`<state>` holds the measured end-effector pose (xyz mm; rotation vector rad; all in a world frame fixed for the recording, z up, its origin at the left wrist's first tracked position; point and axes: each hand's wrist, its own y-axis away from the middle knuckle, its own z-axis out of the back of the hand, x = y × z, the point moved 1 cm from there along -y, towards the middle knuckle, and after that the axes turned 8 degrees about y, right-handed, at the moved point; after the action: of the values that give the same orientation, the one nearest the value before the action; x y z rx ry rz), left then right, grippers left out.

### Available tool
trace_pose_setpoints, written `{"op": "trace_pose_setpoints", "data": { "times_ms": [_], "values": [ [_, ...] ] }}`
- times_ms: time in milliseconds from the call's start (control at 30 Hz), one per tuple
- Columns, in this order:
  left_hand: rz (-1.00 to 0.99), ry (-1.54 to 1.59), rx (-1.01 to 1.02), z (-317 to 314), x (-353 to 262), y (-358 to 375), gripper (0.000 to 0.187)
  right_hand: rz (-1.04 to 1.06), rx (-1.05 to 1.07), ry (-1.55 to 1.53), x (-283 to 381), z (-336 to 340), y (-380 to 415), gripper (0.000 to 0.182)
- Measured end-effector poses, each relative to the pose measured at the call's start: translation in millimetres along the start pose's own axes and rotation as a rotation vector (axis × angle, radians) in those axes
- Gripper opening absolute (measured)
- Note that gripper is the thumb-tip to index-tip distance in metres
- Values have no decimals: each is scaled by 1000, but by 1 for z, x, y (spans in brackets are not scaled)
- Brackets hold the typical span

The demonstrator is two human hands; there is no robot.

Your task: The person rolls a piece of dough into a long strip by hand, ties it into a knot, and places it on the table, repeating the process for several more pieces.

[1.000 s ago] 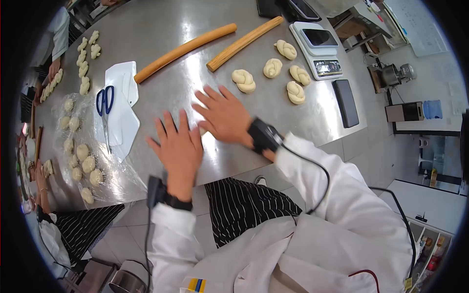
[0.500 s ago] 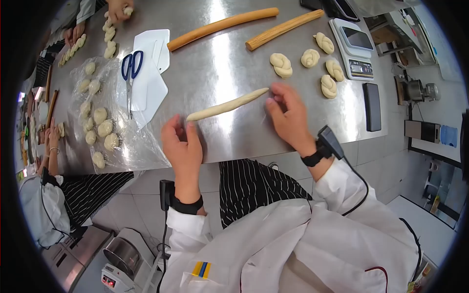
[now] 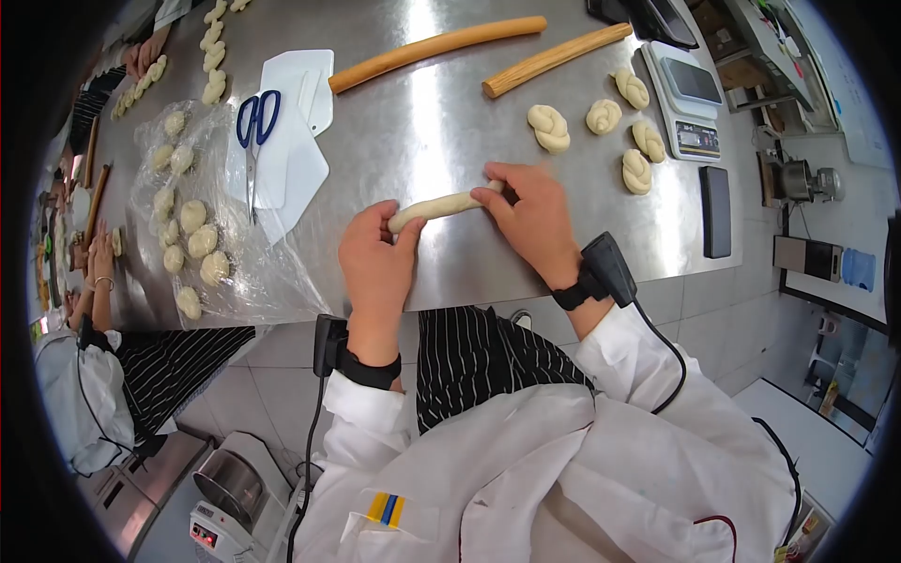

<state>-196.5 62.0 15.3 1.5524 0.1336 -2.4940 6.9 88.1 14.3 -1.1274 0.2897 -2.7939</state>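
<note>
A strip of dough [image 3: 443, 207] is held level between my two hands, just over the steel table [image 3: 413, 122]. My left hand [image 3: 378, 251] pinches its left end between thumb and fingers. The right end is in the closed fingers of my right hand [image 3: 533, 211], which partly cover it. Several knotted dough pieces [image 3: 548, 129] lie beyond my right hand. To the left of my left hand, several dough balls [image 3: 202, 242] rest on and under clear plastic film [image 3: 272, 281].
Two wooden rolling pins [image 3: 436, 53] lie at the far side. Blue-handled scissors [image 3: 251, 169] rest on white plastic scrapers [image 3: 297, 188]. A kitchen scale [image 3: 690, 122] and a black slab [image 3: 715, 211] are at the right. Other people's hands [image 3: 100, 258] work at the left.
Both hands have closed on the dough strip's ends and come nearer each other. Before, the strip lay between loosely spread fingers. A co-worker's hand at the top left has left view.
</note>
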Motion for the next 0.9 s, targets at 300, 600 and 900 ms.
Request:
{"op": "trace_pose_setpoints", "data": {
  "times_ms": [300, 600, 900],
  "values": [
    [-554, -264, 118, 5, 3, -15, 30, 355, 110, 166, -7, 1, -5, 27],
    [-726, -443, 115, 9, 7, 15, 31, 410, 9, 243, -20, 29, 10, 23],
    [-425, -758, 201, -28, -4, 43, 51, 375, 80, 536, 1, -8, 45, 43]
  ]
}}
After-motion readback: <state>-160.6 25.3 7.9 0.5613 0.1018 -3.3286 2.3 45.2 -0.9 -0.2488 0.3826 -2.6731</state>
